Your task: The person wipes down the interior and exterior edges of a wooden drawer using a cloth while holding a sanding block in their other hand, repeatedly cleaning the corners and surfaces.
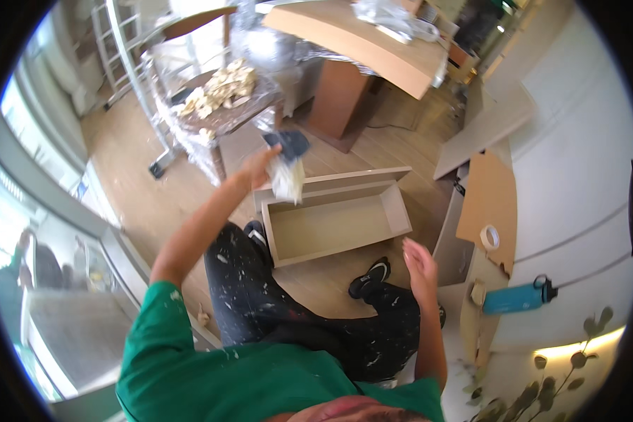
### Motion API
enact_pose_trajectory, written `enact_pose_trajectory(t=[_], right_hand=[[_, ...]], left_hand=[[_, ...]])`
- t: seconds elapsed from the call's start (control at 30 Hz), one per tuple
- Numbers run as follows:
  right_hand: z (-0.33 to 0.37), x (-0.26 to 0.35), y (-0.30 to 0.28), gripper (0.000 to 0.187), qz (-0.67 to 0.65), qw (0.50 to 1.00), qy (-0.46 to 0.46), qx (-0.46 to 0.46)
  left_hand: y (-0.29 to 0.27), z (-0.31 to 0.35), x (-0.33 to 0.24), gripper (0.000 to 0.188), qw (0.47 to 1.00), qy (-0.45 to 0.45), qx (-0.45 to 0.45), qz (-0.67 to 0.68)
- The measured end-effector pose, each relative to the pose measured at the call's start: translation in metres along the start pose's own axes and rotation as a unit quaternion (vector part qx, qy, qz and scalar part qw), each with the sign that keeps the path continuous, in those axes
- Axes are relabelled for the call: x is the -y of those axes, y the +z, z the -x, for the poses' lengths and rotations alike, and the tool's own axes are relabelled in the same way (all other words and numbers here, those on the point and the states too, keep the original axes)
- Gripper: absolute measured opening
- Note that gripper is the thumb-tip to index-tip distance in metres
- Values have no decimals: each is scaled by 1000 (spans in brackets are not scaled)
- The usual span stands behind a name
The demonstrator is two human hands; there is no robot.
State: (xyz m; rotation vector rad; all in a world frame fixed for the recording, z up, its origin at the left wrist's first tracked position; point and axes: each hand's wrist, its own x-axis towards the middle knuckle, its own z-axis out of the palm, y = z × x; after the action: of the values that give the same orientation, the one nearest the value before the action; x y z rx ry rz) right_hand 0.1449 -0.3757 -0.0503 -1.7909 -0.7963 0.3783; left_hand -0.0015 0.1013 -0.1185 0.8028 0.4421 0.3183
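My left hand (259, 167) is closed on a dark blue-black flat piece (290, 144), perhaps sandpaper or a pad. A pale crumpled cloth or wrapping (287, 179) hangs beneath it, and whether the two are joined is hard to tell. Both are held above the far left corner of a beige drawer (334, 251), which lies on the floor between my feet with its inside facing up. Nothing shows in my right hand (420, 269); its fingers are stretched out, just off the drawer's right end.
A plastic-wrapped chair (250, 112) bears crumpled cream paper (225, 88). Beside it stand a metal ladder (130, 70) and a brown pedestal (334, 105) under cardboard (359, 35). On my right, a ledge (487, 288) carries a tape roll (489, 238) and a blue bottle (519, 299).
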Motion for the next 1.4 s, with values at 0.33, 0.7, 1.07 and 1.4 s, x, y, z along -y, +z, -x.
enact_pose_trajectory(t=[0.33, 0.7, 1.07, 1.4], right_hand=[[153, -61, -45, 20, 360, 875, 42, -321], [152, -69, -36, 14, 361, 871, 32, -332], [152, -55, -35, 17, 423, 847, 22, -321], [172, -122, -56, 53, -117, 888, 159, -416]], left_hand=[[-116, -105, -145, 26, 936, 221, -260, 80], [-270, -116, -174, 73, 774, 140, -504, -357], [-295, -131, -102, 82, 770, 126, -435, -449], [-254, -10, -134, 61, 797, 224, -219, -517]])
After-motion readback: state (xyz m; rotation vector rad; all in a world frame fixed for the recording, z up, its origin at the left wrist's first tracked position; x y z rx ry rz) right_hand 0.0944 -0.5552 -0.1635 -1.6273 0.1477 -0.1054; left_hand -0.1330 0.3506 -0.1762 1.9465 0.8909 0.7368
